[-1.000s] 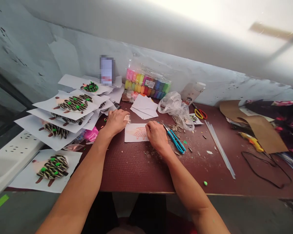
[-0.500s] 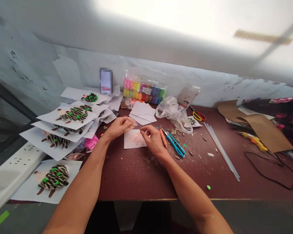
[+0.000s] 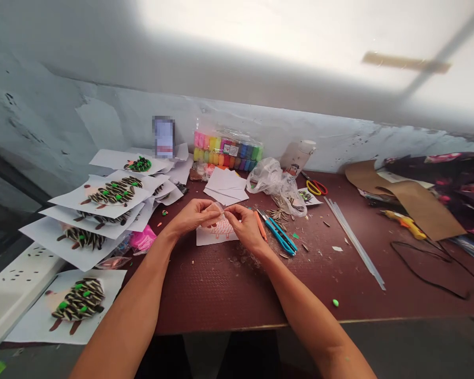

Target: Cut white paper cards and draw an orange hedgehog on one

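My left hand (image 3: 197, 215) is closed in a pinch on a small, clear plastic piece (image 3: 217, 207) above a white card (image 3: 205, 238). The card lies flat and bears an orange drawing with small legs, partly covered by my hands. Fingertips of my right hand (image 3: 240, 221) are pinched together and meet those of my left at the plastic; whatever sits between them is too small to make out. An orange marker (image 3: 260, 225) lies just right of my right hand, beside a blue-handled tool (image 3: 282, 238).
Hedgehog pictures with seeds (image 3: 114, 192) are stacked at left. Behind are blank cards (image 3: 226, 185), a clay set (image 3: 228, 150), a crumpled plastic bag (image 3: 268, 176) and a bottle (image 3: 302, 157). Scissors (image 3: 316, 187), glue sticks (image 3: 355, 245) and a glue gun (image 3: 405, 223) lie right.
My hands have come together over the card, my left moving right and down to my right fingertips. The view has shifted slightly.
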Tool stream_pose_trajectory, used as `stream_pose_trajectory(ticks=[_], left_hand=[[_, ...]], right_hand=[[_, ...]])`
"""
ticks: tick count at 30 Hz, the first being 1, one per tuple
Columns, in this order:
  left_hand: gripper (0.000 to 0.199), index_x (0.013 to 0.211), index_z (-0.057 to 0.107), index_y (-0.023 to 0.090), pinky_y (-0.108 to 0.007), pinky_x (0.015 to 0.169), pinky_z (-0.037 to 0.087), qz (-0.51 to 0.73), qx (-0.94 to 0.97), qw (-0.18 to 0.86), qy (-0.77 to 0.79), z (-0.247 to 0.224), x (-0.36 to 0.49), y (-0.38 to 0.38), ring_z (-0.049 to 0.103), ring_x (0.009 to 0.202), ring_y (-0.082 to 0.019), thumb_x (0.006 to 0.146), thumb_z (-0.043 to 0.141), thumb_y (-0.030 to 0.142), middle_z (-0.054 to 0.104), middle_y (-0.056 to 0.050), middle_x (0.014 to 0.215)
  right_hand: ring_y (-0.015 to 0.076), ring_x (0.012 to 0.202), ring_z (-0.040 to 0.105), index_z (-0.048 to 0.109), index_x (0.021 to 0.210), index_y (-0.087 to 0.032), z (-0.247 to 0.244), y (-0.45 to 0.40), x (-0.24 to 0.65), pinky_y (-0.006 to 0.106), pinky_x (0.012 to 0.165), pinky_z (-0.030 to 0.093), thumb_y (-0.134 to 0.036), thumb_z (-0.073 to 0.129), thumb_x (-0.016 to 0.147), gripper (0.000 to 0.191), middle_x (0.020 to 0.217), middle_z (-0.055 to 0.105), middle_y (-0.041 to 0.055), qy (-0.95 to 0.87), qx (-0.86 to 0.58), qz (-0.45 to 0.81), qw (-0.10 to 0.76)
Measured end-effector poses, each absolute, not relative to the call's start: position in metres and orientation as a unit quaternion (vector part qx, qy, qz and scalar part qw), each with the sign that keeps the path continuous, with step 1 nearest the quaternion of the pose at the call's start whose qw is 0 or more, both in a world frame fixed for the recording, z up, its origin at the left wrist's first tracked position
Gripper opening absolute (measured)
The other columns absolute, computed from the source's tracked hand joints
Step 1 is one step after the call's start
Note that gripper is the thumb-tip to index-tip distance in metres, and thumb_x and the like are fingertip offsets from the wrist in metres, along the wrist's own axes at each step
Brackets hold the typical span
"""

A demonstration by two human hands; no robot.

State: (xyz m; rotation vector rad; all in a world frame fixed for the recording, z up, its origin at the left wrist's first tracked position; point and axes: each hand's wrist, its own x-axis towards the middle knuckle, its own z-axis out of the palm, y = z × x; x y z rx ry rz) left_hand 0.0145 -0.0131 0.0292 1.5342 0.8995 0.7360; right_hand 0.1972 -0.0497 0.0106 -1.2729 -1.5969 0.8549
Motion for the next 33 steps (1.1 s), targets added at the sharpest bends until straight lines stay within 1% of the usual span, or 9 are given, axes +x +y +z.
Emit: stream_pose_trajectory(ticks=[4,7,12,16,22,25,29,33], left_hand=[[0.037,0.073,0.058,0.015,-0.021,0.053,0.042,0.316,0.646,0.569,0.399,0.0298,0.0141,-0.0131,0.049,0.058,-0.009,0.071,0.075,0.048,0.054,0.002,0.066],[0.037,0.072,0.058,0.015,-0.021,0.053,0.04,0.297,0.66,0.565,0.396,0.0305,0.0133,-0.0137,0.048,0.057,-0.01,0.075,0.072,0.05,0.053,0.002,0.064],[0.039,0.069,0.056,0.016,-0.02,0.051,0.035,0.276,0.678,0.566,0.38,0.0285,0.0127,-0.0129,0.044,0.055,-0.009,0.079,0.067,0.052,0.05,0.003,0.06],[0.04,0.07,0.056,0.016,-0.021,0.052,0.036,0.264,0.68,0.578,0.367,0.0264,0.0124,-0.012,0.044,0.054,-0.009,0.082,0.064,0.053,0.051,0.003,0.06],[0.034,0.072,0.06,0.015,-0.02,0.051,0.035,0.271,0.686,0.543,0.401,0.0277,0.0127,-0.0122,0.048,0.056,-0.01,0.077,0.069,0.048,0.056,0.002,0.064],[0.033,0.072,0.062,0.014,-0.02,0.051,0.034,0.267,0.688,0.535,0.411,0.0285,0.0128,-0.0123,0.048,0.057,-0.01,0.077,0.068,0.047,0.057,0.002,0.064],[0.034,0.069,0.061,0.015,-0.02,0.05,0.033,0.267,0.689,0.536,0.408,0.0283,0.013,-0.0124,0.047,0.056,-0.01,0.077,0.067,0.047,0.056,0.001,0.063],[0.034,0.068,0.059,0.015,-0.02,0.05,0.035,0.262,0.686,0.546,0.403,0.0302,0.0135,-0.0141,0.047,0.055,-0.01,0.077,0.067,0.048,0.054,0.002,0.061]], right_hand=[[0.0129,0.069,0.057,0.073,0.089,-0.016,0.0097,-0.0477,0.1988,0.024,0.065,0.042,-0.026,0.058,0.086,0.018,0.08,0.07,0.0012,-0.641,-0.506,0.37,0.443],[0.0124,0.067,0.057,0.074,0.088,-0.016,0.0113,-0.0466,0.2007,0.023,0.063,0.042,-0.025,0.061,0.083,0.016,0.079,0.071,0.0014,-0.64,-0.506,0.392,0.425],[0.0125,0.069,0.059,0.074,0.085,-0.017,0.0156,-0.0456,0.2047,0.023,0.064,0.045,-0.022,0.064,0.079,0.013,0.078,0.072,0.0013,-0.652,-0.498,0.41,0.398],[0.0116,0.068,0.058,0.074,0.083,-0.017,0.0151,-0.0454,0.2054,0.022,0.062,0.044,-0.02,0.063,0.078,0.013,0.077,0.071,0.001,-0.651,-0.498,0.413,0.397],[0.0095,0.058,0.054,0.071,0.079,-0.017,0.0135,-0.0429,0.2043,0.021,0.056,0.043,-0.022,0.062,0.077,0.011,0.068,0.067,-0.0014,-0.624,-0.5,0.447,0.4],[0.0087,0.056,0.053,0.07,0.078,-0.017,0.0139,-0.0408,0.2054,0.021,0.055,0.043,-0.021,0.061,0.075,0.01,0.066,0.065,-0.0025,-0.614,-0.493,0.472,0.396],[0.0092,0.057,0.052,0.068,0.075,-0.017,0.0129,-0.0404,0.2068,0.021,0.055,0.042,-0.021,0.065,0.072,0.006,0.066,0.064,-0.0027,-0.614,-0.488,0.482,0.391],[0.0098,0.059,0.054,0.069,0.074,-0.017,0.0133,-0.0423,0.2073,0.021,0.056,0.042,-0.025,0.068,0.074,0.008,0.067,0.064,-0.0025,-0.624,-0.485,0.47,0.394]])
